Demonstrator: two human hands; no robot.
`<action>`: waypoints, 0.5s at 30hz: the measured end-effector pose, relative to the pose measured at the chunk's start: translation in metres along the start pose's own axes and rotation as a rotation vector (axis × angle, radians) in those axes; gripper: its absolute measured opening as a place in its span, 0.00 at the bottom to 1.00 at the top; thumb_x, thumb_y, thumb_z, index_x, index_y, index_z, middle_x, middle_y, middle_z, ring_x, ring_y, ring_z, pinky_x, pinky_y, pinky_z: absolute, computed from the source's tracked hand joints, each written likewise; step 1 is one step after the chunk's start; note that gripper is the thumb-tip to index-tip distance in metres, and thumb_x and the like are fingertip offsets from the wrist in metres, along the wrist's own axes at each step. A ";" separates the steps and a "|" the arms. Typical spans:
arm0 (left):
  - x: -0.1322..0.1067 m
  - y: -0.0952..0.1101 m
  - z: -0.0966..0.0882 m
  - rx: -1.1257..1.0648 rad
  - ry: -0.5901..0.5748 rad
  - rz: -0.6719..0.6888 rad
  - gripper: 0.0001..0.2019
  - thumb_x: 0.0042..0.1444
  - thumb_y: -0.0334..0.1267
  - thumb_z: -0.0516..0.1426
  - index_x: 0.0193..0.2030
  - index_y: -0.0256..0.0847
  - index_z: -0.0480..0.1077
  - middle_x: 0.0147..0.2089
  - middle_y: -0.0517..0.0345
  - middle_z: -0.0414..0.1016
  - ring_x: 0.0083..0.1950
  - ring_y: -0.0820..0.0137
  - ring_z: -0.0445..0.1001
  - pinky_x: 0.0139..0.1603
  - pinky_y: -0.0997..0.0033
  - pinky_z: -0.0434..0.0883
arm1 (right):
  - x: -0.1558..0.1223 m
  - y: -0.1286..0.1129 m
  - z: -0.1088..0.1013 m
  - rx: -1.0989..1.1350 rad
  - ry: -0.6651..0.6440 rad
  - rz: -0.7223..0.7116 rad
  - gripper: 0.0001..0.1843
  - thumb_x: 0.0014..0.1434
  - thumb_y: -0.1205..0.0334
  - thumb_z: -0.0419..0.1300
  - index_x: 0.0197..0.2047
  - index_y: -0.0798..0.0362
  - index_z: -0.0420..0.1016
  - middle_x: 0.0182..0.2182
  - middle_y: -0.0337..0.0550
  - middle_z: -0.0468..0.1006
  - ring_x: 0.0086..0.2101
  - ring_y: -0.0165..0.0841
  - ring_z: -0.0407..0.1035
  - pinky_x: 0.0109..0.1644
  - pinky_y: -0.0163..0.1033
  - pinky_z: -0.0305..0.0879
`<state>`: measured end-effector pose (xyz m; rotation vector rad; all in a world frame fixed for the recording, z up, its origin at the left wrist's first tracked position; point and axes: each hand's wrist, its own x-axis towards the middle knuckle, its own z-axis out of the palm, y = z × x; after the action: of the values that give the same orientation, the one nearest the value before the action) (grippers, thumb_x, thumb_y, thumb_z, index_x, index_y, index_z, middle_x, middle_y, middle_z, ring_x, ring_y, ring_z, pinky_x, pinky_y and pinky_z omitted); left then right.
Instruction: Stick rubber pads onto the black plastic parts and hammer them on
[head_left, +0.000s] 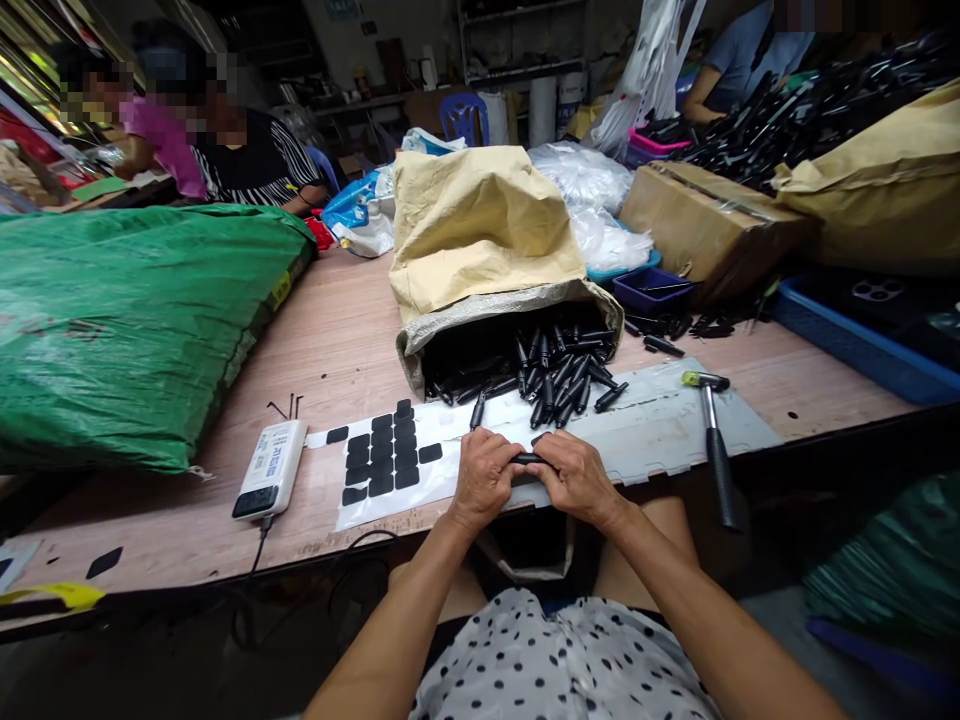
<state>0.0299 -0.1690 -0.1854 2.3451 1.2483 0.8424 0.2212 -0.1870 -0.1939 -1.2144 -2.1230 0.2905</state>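
My left hand (484,478) and my right hand (576,478) meet at the table's near edge, both closed round a small black cylindrical part (527,459) held between them. Just beyond my hands lies a pile of the same black parts (559,375), spilling from an open tan sack (480,240). To the left of my left hand a white sheet (390,495) carries several black rectangular pads (386,455).
A white power bank (271,468) with a cable lies left of the sheet. A hammer (716,440) rests on a grey metal plate (675,420) at the right. A big green sack (127,320) fills the left. Cardboard box (705,225), blue trays and other people sit behind.
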 end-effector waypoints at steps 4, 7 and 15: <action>0.000 0.002 -0.001 -0.039 0.036 -0.015 0.07 0.60 0.34 0.60 0.41 0.42 0.80 0.34 0.56 0.77 0.43 0.61 0.68 0.49 0.57 0.62 | 0.000 0.000 -0.004 0.113 -0.024 0.061 0.07 0.66 0.61 0.57 0.35 0.51 0.69 0.31 0.42 0.73 0.34 0.34 0.65 0.39 0.39 0.58; 0.001 0.002 -0.001 -0.071 0.054 -0.017 0.06 0.60 0.35 0.60 0.42 0.44 0.79 0.34 0.57 0.78 0.42 0.62 0.68 0.49 0.58 0.62 | 0.002 0.000 -0.009 0.186 -0.048 0.106 0.07 0.65 0.57 0.59 0.39 0.52 0.71 0.30 0.40 0.72 0.32 0.33 0.65 0.38 0.38 0.59; 0.001 0.005 -0.004 -0.127 0.078 -0.046 0.05 0.58 0.32 0.60 0.41 0.43 0.76 0.38 0.57 0.78 0.44 0.62 0.69 0.50 0.58 0.63 | 0.004 -0.002 -0.012 0.200 -0.075 0.170 0.12 0.65 0.55 0.60 0.31 0.51 0.68 0.26 0.37 0.68 0.29 0.31 0.62 0.36 0.37 0.57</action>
<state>0.0310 -0.1713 -0.1797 2.1949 1.2371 0.9769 0.2265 -0.1859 -0.1823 -1.2831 -2.0013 0.6172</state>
